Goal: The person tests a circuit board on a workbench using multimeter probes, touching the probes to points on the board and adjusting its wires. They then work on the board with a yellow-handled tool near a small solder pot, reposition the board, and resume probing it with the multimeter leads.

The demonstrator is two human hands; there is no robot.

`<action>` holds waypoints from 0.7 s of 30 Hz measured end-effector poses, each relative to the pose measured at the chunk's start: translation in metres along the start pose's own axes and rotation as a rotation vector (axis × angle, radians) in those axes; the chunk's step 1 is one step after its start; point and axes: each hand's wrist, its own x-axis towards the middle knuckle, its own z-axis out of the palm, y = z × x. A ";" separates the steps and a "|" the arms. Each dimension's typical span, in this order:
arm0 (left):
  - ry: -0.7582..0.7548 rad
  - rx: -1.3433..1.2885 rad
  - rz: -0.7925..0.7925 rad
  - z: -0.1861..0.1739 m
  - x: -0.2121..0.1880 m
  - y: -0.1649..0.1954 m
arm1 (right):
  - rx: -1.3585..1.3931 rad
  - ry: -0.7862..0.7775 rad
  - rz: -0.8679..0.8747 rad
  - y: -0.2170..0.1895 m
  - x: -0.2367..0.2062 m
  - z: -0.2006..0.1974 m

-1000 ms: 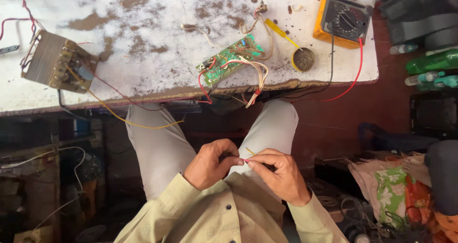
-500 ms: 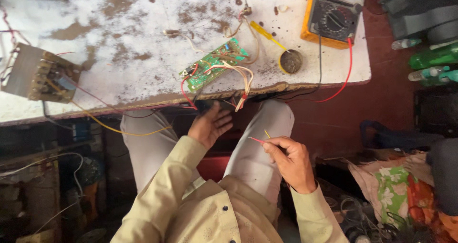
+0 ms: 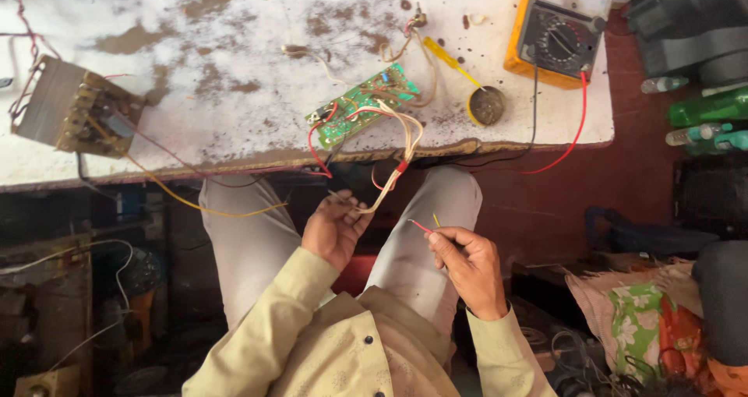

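Note:
My left hand (image 3: 335,227) is raised over my lap and pinches the ends of a pale bundle of wires (image 3: 399,151) that hangs from a green circuit board (image 3: 360,105) at the front edge of the worn white table (image 3: 195,46). My right hand (image 3: 466,266) sits lower to the right and holds thin red and yellow wires (image 3: 425,225) between its fingertips, their bare ends pointing up. The two hands are apart.
A transformer (image 3: 74,109) with red and yellow leads sits on the table's left. A yellow multimeter (image 3: 555,31) with red and black probe leads stands at the back right, next to a small round tin (image 3: 487,105) and a yellow screwdriver (image 3: 450,60). Green bottles (image 3: 705,109) and cloth lie right.
My hands, together in my lap a second ago, have parted. The left hand has gone up to the wires hanging from the board; the right keeps the thin wires.

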 end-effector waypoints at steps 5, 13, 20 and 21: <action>-0.081 0.026 0.321 -0.016 -0.039 -0.014 | 0.074 -0.005 -0.036 -0.009 -0.009 0.012; -0.267 0.613 0.861 -0.001 -0.094 -0.008 | 0.186 0.016 -0.328 -0.013 -0.036 0.022; -0.357 0.882 0.951 0.031 -0.116 0.009 | 0.124 0.046 -0.460 -0.027 -0.057 0.032; -0.357 0.886 0.932 0.035 -0.117 0.009 | 0.096 0.065 -0.456 -0.030 -0.058 0.034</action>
